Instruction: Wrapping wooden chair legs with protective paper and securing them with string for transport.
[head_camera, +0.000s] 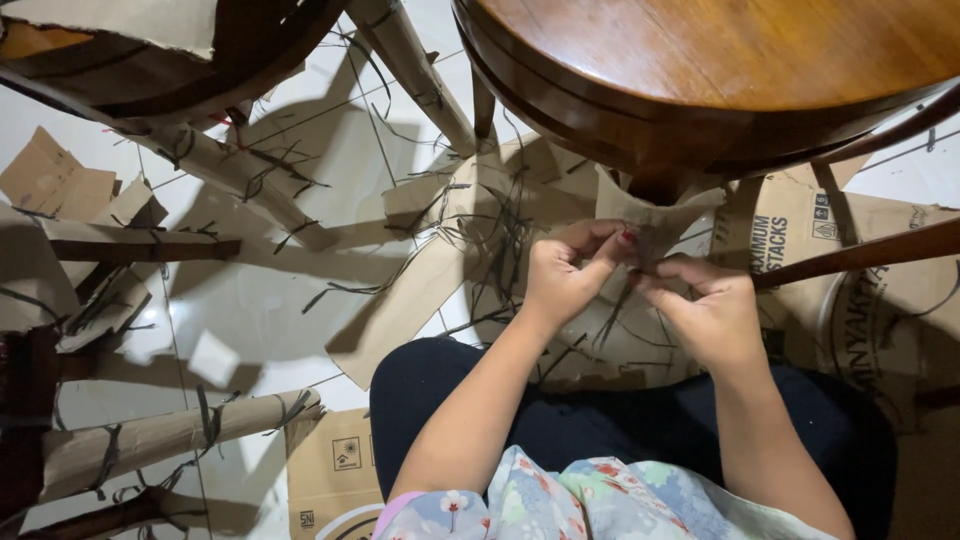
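We see a white tiled floor (250, 300), glossy and crossed by thin grout lines, carrying most of what is here. Flattened brown cardboard sheets (440, 250) lie spread over its middle, with thin dark strips (350, 288) scattered across them and over the bare tiles. At the left edge we find smaller cardboard scraps (55, 180). A printed cardboard box panel (870, 290) lies flat on the right, and another printed cardboard piece (330, 470) rests near the bottom. A cardboard-wrapped leg (160, 435), bound with dark strips, lies at the lower left.
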